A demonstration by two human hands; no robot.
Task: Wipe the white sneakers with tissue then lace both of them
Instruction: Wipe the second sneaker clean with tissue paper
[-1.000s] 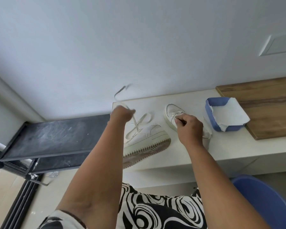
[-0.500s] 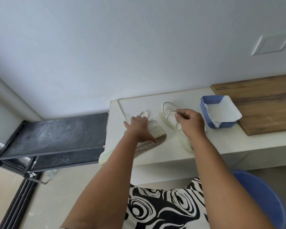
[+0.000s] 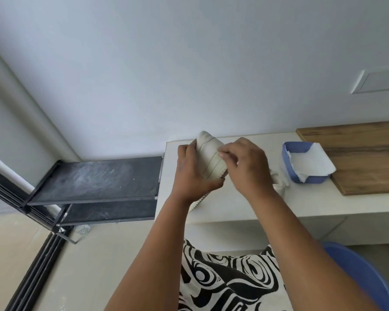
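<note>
One white sneaker [image 3: 208,157] is lifted off the white counter [image 3: 234,209] and stands tilted, its end pointing up. My left hand [image 3: 192,171] grips it from the left and below. My right hand [image 3: 245,163] pinches the sneaker's right edge with fingertips together; whether a lace is between them I cannot tell. The second white sneaker [image 3: 279,182] lies on the counter behind my right wrist, mostly hidden. A white tissue [image 3: 312,163] lies in a blue tray [image 3: 310,180] to the right.
A wooden board [image 3: 364,158] covers the counter's right end. A black metal shelf [image 3: 94,178] adjoins the counter on the left. A blue bucket [image 3: 368,279] stands on the floor at lower right. The wall is close behind the counter.
My left hand let go of the lace and picked the left sneaker up from its side on the counter. My right hand moved from the second sneaker over to the lifted one.
</note>
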